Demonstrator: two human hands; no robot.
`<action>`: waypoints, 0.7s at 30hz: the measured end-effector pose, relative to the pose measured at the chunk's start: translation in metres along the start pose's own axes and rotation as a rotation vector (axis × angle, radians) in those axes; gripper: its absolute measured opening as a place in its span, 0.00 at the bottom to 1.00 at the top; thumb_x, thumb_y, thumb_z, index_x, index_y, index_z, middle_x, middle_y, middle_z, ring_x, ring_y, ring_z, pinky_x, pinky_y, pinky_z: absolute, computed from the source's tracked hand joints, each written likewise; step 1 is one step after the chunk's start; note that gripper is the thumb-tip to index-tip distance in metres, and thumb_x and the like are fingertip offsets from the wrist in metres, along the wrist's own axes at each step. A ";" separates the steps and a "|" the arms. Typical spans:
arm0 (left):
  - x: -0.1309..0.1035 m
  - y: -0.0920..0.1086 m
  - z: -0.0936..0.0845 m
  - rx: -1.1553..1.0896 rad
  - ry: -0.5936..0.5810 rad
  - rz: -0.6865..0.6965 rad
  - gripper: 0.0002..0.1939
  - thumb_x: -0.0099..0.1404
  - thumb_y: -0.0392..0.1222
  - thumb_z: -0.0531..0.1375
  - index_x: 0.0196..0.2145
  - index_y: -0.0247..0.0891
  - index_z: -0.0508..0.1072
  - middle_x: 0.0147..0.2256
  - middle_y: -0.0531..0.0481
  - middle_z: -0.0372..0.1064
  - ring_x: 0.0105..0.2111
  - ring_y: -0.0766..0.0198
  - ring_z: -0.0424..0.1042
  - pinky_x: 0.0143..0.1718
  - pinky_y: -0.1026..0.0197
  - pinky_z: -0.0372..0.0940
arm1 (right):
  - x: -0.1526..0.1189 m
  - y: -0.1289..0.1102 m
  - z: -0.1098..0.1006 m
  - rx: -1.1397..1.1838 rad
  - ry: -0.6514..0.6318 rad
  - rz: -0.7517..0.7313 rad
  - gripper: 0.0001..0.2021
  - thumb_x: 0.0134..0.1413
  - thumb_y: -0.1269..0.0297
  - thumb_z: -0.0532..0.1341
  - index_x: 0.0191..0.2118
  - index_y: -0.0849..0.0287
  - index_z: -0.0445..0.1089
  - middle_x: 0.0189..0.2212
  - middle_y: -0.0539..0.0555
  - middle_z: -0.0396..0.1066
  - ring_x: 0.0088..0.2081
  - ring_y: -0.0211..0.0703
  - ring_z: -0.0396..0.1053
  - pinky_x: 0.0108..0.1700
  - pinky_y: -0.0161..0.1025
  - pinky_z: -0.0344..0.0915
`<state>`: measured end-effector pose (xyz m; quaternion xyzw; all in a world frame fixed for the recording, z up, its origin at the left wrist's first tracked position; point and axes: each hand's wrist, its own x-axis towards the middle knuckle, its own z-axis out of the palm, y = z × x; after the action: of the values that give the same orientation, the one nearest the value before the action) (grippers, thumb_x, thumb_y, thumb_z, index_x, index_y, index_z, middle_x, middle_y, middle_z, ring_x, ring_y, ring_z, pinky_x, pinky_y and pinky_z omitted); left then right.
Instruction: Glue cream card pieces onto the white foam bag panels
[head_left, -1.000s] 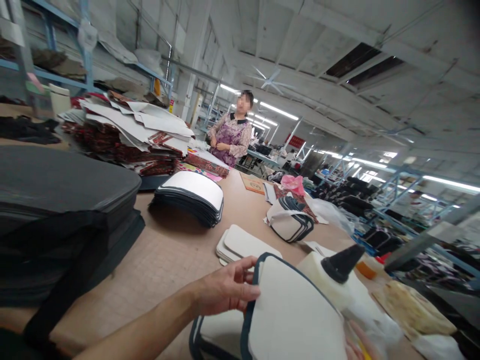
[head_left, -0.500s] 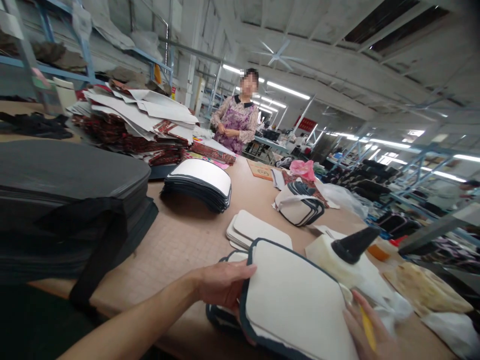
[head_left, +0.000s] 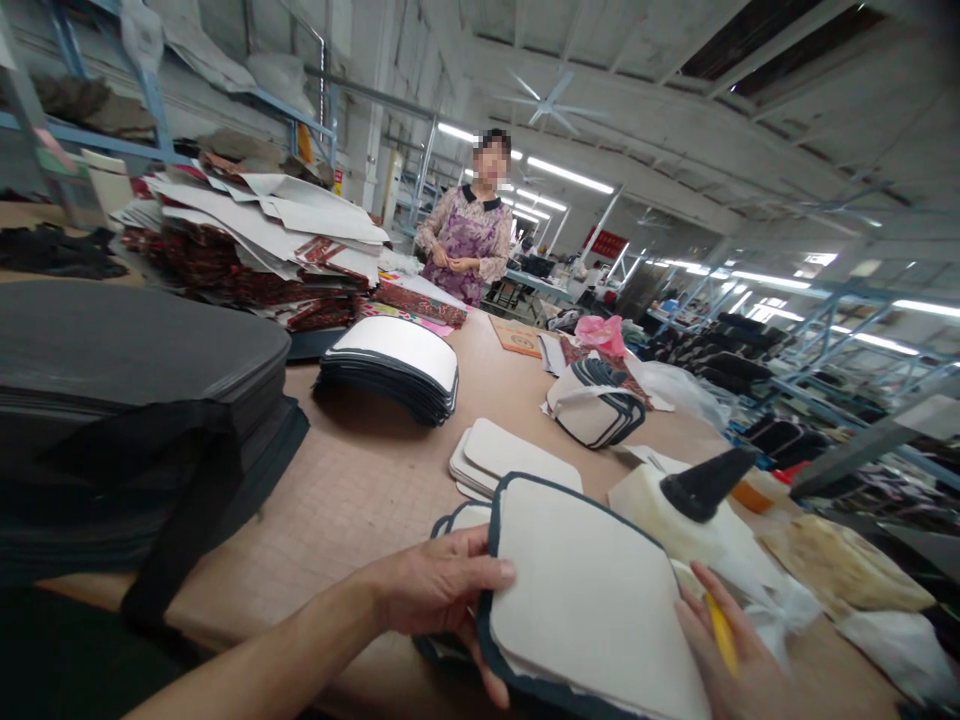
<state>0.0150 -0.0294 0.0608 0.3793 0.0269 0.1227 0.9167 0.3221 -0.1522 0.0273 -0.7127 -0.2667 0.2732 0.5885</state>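
A cream panel with a dark cloth border is tilted up over the table's near side. My left hand grips its left edge, thumb on the cream face and the other fingers partly hidden behind it. At the panel's right edge is my right hand, closed around a slim yellow tool whose kind I cannot make out. A small pale rounded piece shows by its fingertips. More dark-bordered panels lie under the held one. Just beyond are several plain cream panels, stacked.
A bordered panel stack and a bound bundle lie farther back. Dark sheets are piled at left, patterned cloth behind. A white container with a black cone stands at right. A person stands across the table.
My left hand has shifted slightly left and down along the panel's edge, with a lower finger now showing. My right hand stays at the right edge. The view has turned a little.
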 end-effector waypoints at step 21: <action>-0.008 -0.006 -0.015 0.548 0.396 -0.059 0.30 0.57 0.55 0.61 0.51 0.35 0.60 0.29 0.48 0.70 0.22 0.65 0.71 0.15 0.70 0.66 | -0.084 -0.053 0.147 -0.645 -0.466 -0.966 0.05 0.54 0.70 0.57 0.37 0.54 0.65 0.46 0.55 0.71 0.52 0.48 0.63 0.54 0.52 0.57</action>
<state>0.0063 -0.0249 0.0458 0.5796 0.2473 0.1555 0.7607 0.1563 -0.1001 0.0627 -0.5752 -0.7492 0.0301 0.3271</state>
